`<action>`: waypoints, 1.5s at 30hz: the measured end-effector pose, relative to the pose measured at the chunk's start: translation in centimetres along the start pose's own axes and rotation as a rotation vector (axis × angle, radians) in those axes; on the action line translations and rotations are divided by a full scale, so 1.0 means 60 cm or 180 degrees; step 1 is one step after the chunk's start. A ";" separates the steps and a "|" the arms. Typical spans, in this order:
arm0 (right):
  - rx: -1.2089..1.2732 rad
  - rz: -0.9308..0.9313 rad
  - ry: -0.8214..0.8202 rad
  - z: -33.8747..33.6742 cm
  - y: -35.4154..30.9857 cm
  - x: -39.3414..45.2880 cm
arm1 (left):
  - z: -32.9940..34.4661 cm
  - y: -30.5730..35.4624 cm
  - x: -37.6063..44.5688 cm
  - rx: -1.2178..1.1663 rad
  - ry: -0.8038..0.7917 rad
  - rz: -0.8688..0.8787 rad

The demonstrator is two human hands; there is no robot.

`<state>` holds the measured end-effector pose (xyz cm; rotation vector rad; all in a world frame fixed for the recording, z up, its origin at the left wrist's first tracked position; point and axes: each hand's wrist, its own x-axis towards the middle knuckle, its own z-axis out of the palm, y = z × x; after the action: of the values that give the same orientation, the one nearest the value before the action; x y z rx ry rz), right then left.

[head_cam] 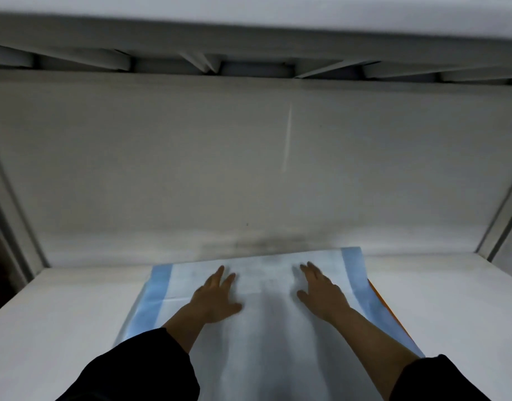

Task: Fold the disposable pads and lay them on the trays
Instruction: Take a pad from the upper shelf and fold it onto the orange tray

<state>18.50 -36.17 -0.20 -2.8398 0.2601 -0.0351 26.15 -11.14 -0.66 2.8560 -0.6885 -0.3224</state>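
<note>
**Both palms flat on the pad**

Spread on the white shelf (60, 328), reaching back nearly to the shelf's rear wall (249, 169): one disposable pad (266, 322), white in the middle, blue down each long side. Pressed flat on the pad's far half, left of its middle: the left hand (217, 296), fingers splayed wide, gripping nothing. Mirrored right of the pad's middle: the right hand (321, 293), likewise wide and flat, closed around nothing. Well apart from each other, bare pad between. Peeking out from under the pad's right blue edge: a thin orange strip (386, 306), too little showing to identify. Over the pad's near end: dark sleeves (139, 369), pushed up the forearms. Slightly motion-blurred throughout.
</note>
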 end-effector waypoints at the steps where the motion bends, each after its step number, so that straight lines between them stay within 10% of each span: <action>1: -0.0017 0.0001 -0.0343 0.005 -0.004 -0.004 | 0.008 0.002 -0.006 0.0025 -0.0242 -0.0037; 15: -0.0200 0.0395 -0.1246 0.032 -0.039 -0.169 | 0.042 -0.016 -0.176 0.0061 -0.0727 -0.0435; 45: -0.0468 -0.1404 -0.1529 0.097 -0.286 -0.353 | 0.053 -0.111 -0.441 0.0231 -0.0852 -0.0201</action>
<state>0.95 -14.52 -0.82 -2.8755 -0.4808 0.5851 5.20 6.62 -0.84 2.9377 -0.6676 -0.7133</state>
